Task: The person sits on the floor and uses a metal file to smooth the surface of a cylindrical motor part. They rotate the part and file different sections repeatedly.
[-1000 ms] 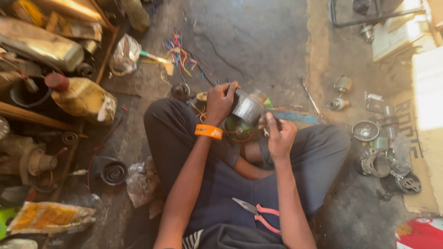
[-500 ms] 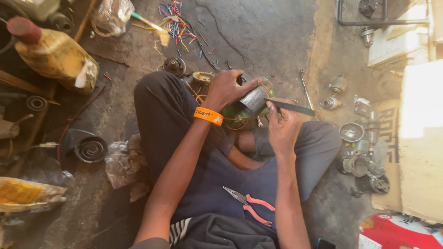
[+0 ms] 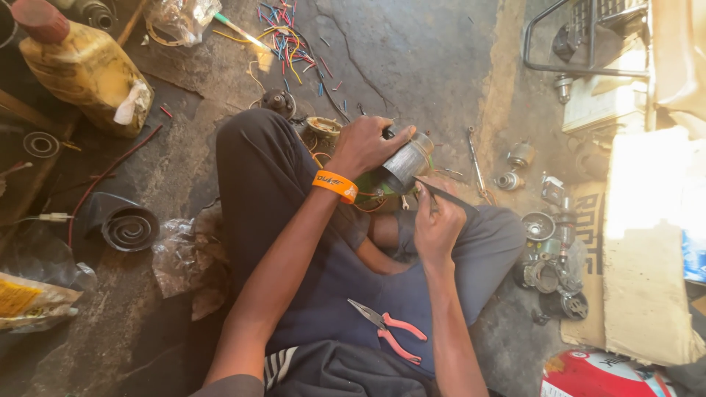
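**Small motor held over the lap, tool at its side**

Oily concrete floor (image 3: 412,59) surrounds the seated person, strewn with cut coloured wire bits (image 3: 287,33) and loose metal parts (image 3: 548,250). Left hand (image 3: 364,147) is clenched around a shiny cylindrical motor body (image 3: 408,162) above the knees. Right hand (image 3: 437,220) grips a thin dark tool (image 3: 445,195), its tip seemingly against the casing, though that spot is hard to read. Red-handled pliers (image 3: 390,331) lie unused on the lap. Work looks mid-way: the casing remains in hand, parts still scattered.
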